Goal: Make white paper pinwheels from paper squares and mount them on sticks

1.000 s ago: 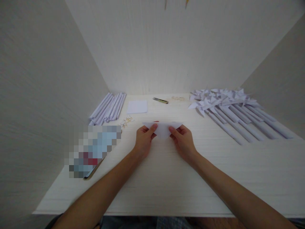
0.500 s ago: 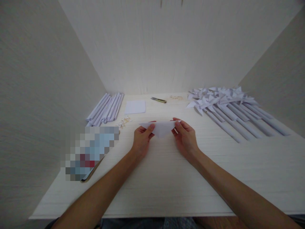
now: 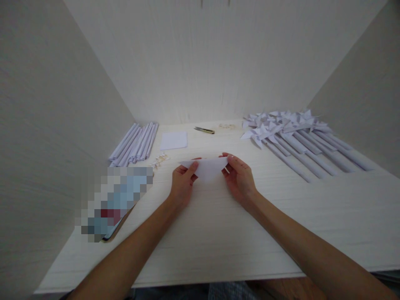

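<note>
Fingers of the left hand (image 3: 182, 184) and right hand (image 3: 239, 178) pinch a folded paper (image 3: 206, 168); pinwheels (image 3: 281, 125) lie at two o'clock.

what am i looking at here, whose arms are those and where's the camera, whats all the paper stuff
The camera sits on a person's head, looking down at their own bare arms. The left hand and right hand pinch a folded white paper over a pale table walled on three sides. On the left lie rolled paper tubes; on the right, finished paper pinwheels. Further back are a flat paper sheet and a small cutter.
</note>
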The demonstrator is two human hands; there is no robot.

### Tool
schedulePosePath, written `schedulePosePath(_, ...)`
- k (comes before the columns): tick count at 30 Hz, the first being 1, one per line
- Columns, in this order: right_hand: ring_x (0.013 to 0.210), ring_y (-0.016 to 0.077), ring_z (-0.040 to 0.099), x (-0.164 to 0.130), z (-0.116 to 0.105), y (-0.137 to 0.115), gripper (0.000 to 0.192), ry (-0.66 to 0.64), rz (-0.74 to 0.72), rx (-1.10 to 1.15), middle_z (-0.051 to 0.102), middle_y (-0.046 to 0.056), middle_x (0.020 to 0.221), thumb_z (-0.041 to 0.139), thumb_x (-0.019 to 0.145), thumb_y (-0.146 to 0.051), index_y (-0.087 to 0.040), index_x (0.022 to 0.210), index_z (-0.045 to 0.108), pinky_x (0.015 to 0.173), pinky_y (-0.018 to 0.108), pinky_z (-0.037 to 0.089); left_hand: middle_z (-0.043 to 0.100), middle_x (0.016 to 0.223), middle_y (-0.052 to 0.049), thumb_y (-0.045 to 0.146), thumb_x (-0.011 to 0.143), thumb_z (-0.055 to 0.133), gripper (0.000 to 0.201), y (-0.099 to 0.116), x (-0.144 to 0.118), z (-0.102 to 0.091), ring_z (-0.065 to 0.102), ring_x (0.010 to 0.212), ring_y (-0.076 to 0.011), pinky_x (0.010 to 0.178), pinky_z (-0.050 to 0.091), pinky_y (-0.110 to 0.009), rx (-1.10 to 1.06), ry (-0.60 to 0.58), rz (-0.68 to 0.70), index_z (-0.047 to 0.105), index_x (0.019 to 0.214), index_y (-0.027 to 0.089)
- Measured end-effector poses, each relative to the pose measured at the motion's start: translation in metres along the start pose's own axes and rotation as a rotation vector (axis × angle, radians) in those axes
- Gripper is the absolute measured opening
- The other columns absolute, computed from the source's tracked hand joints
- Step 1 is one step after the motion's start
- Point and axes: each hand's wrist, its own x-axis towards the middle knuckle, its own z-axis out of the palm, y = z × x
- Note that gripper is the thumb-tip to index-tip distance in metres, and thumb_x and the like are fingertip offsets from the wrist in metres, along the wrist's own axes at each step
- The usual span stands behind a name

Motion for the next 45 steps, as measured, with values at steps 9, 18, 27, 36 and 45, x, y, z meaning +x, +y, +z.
schedulePosePath(9, 0.072, 0.0117, 0.056, 0.0009, -0.0015, 0.0013, 0.008, -0.011, -0.022, -0.016, 0.064, -0.001, 0.074, 0.064, 0.061, -0.027, -0.022, 0.068, 0.065, 0.074, 0.029, 0.042, 0.066, 0.074, -0.006, 0.033, 0.058, 0.067, 0.023, -0.0002, 0.0006, -0.0001, 0.059, 0.065, -0.0110, 0.062, 0.046, -0.023, 0.003, 0.045, 0.009, 0.063, 0.065, 0.012)
schedulePosePath(18, 0.070, 0.0112, 0.055, 0.0019, -0.0002, 0.0014, 0.007, 0.024, -0.009, 0.036, 0.064, -0.001, 0.071, 0.063, 0.061, -0.026, -0.021, 0.064, 0.065, 0.074, 0.028, 0.042, 0.066, 0.070, -0.004, 0.032, 0.055, 0.069, 0.023, -0.0009, 0.0005, 0.0004, 0.058, 0.063, -0.0097, 0.062, 0.046, -0.022, -0.014, 0.024, 0.002, 0.063, 0.065, 0.012)
schedulePosePath(27, 0.073, 0.0127, 0.056, 0.0039, -0.0026, 0.0028, 0.008, 0.020, -0.029, 0.016, 0.065, 0.000, 0.072, 0.060, 0.063, -0.028, -0.021, 0.066, 0.064, 0.074, 0.029, 0.041, 0.065, 0.071, -0.004, 0.034, 0.055, 0.069, 0.025, -0.0025, 0.0006, -0.0002, 0.059, 0.068, -0.0121, 0.067, 0.046, -0.027, 0.022, 0.011, 0.033, 0.063, 0.065, 0.012)
schedulePosePath(36, 0.071, 0.0116, 0.056, 0.0039, -0.0023, 0.0022, 0.007, 0.022, -0.029, 0.042, 0.065, -0.001, 0.072, 0.061, 0.063, -0.027, -0.022, 0.066, 0.065, 0.072, 0.027, 0.042, 0.066, 0.071, -0.004, 0.032, 0.055, 0.069, 0.022, -0.0020, -0.0007, 0.0005, 0.058, 0.064, -0.0104, 0.062, 0.046, -0.023, 0.009, 0.006, 0.040, 0.064, 0.063, 0.012)
schedulePosePath(45, 0.070, 0.0107, 0.056, 0.0020, -0.0003, 0.0004, 0.006, 0.000, -0.022, 0.071, 0.065, -0.001, 0.070, 0.062, 0.063, -0.025, -0.021, 0.063, 0.066, 0.074, 0.027, 0.042, 0.066, 0.072, -0.004, 0.033, 0.054, 0.070, 0.024, -0.0014, 0.0010, -0.0006, 0.058, 0.064, -0.0103, 0.061, 0.046, -0.023, -0.007, 0.021, 0.038, 0.064, 0.063, 0.012)
